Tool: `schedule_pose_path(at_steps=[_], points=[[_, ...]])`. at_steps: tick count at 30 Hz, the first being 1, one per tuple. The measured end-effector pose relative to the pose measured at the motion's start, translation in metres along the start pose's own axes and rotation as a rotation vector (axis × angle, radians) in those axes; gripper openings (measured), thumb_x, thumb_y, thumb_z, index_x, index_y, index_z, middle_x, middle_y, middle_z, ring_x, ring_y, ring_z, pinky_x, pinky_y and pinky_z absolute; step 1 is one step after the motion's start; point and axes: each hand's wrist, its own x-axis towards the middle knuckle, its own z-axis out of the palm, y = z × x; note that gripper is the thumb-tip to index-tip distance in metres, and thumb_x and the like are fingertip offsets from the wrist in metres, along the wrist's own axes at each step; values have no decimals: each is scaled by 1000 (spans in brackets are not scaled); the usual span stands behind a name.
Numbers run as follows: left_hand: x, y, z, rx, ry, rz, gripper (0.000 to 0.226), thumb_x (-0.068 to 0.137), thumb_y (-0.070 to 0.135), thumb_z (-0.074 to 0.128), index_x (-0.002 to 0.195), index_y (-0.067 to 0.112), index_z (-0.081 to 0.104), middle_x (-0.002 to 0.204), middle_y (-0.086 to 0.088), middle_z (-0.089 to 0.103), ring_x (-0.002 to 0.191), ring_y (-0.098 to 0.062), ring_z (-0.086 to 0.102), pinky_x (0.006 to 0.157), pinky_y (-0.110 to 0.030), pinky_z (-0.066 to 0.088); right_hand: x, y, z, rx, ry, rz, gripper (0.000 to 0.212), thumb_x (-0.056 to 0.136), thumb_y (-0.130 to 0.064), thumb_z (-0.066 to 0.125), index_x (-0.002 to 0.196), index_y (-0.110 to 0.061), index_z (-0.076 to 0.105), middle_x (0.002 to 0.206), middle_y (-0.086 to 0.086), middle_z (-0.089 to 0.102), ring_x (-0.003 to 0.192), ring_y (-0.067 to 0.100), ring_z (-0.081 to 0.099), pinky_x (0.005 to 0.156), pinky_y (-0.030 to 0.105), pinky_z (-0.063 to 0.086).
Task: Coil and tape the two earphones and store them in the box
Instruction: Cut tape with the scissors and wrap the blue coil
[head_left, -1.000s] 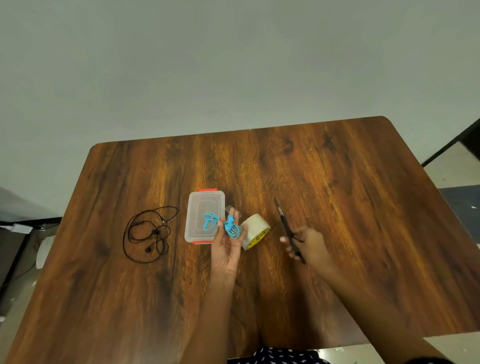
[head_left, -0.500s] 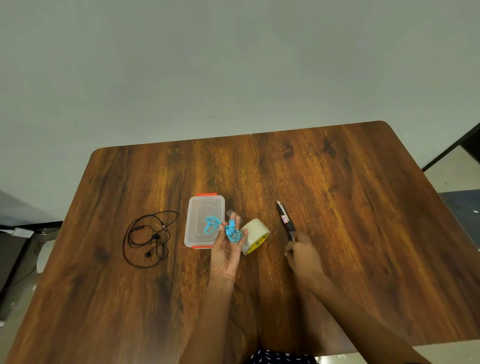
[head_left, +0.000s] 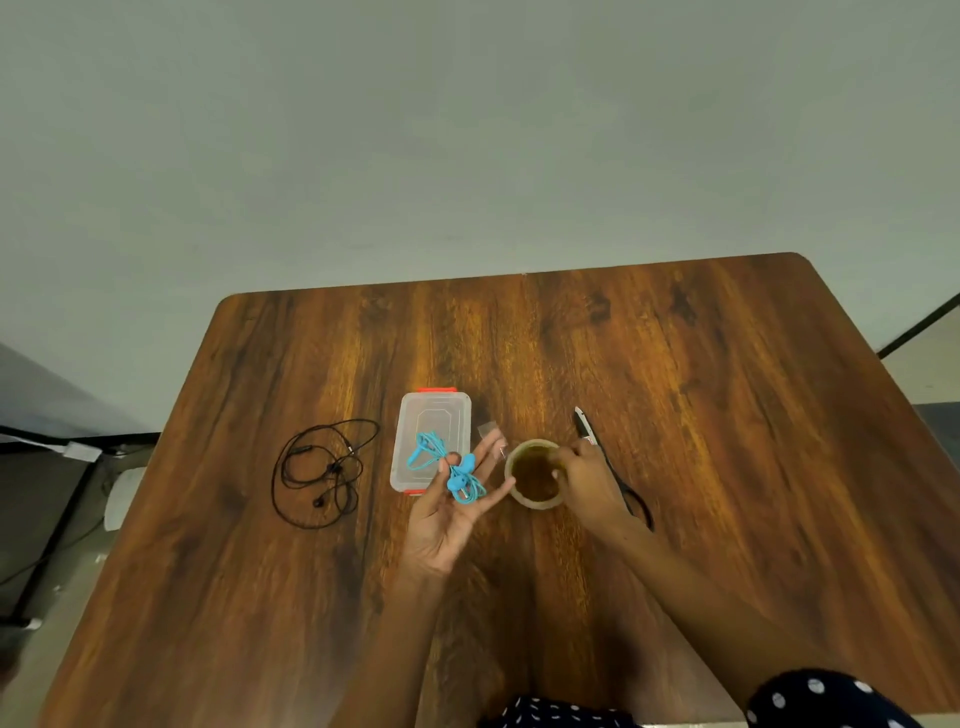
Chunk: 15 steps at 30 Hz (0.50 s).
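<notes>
My left hand (head_left: 451, 512) is palm up and pinches the coiled blue earphones (head_left: 451, 467) between thumb and fingers, with a strip of clear tape (head_left: 491, 435) stuck to a fingertip. The clear plastic box (head_left: 434, 441) with red clips lies closed just behind that hand. My right hand (head_left: 584, 475) grips the rim of the tape roll (head_left: 535, 474), which lies flat on the table. The black earphones (head_left: 322, 474) lie loose and uncoiled to the left of the box.
Black-handled scissors (head_left: 605, 457) lie on the wooden table (head_left: 727, 441) just right of my right hand. Cables and a white object sit on the floor beyond the table's left edge.
My right hand put the scissors down on the table and moved left to the tape roll, which now lies flat. My left hand kept hold of the blue earphones.
</notes>
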Motion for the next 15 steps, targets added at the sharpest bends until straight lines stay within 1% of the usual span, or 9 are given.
schedule_pose_path(at_steps=[3,5,6,8,10,11,13,14,15], points=[[-8,6,1,58,4,-3,70,60,16,89,117,11,50,137,-26,49,124,-37,53,92,-60,47,8,-3,-6,-34,-78,-13,32,96,-12,47,125,-10,59,126,16,50,111,28,53,97,33,43],[-13,9,2,78,-2,-15,60,60,16,89,110,8,56,136,-27,50,124,-37,53,92,-59,48,11,-5,-12,-64,-114,-42,29,96,-12,47,120,-12,63,123,13,56,108,26,57,95,33,45],[-15,10,2,87,4,-26,56,60,15,89,106,8,58,136,-27,50,123,-37,53,92,-59,49,12,-8,-16,-81,-113,-55,28,95,-13,48,117,-12,65,122,11,58,108,24,57,93,34,47],[-19,12,0,102,22,-54,55,60,13,89,103,9,55,136,-27,51,123,-37,53,93,-59,47,11,-16,-25,-75,-60,-100,24,95,-16,51,112,-12,68,118,7,59,106,22,57,88,33,49],[-21,14,-1,130,26,-75,56,63,13,87,106,10,52,134,-27,52,123,-37,54,93,-59,48,9,-30,-36,103,-18,-169,22,95,-21,54,106,-11,70,108,6,62,100,20,59,82,27,47],[-23,15,-1,152,23,-87,54,65,14,86,105,9,51,134,-27,52,123,-36,54,93,-58,48,7,-38,-44,255,-51,-189,24,95,-24,54,103,-9,70,101,7,65,94,19,61,79,25,45],[-26,17,-1,183,24,-111,49,66,14,86,102,7,53,133,-27,53,123,-37,54,92,-58,49,4,-55,-60,567,-233,-186,35,95,-32,51,97,-3,70,90,9,69,86,17,64,74,25,49],[-28,18,-1,191,28,-124,47,66,14,86,101,6,56,132,-28,54,122,-38,54,91,-58,50,2,-62,-66,671,-337,-163,38,94,-35,50,99,-2,69,90,7,70,86,15,65,74,25,52],[-29,19,-2,202,27,-134,43,66,14,86,99,4,61,130,-28,55,121,-39,54,89,-57,50,1,-67,-71,718,-421,-149,37,94,-34,51,102,-3,68,91,3,70,87,12,66,74,25,54]])
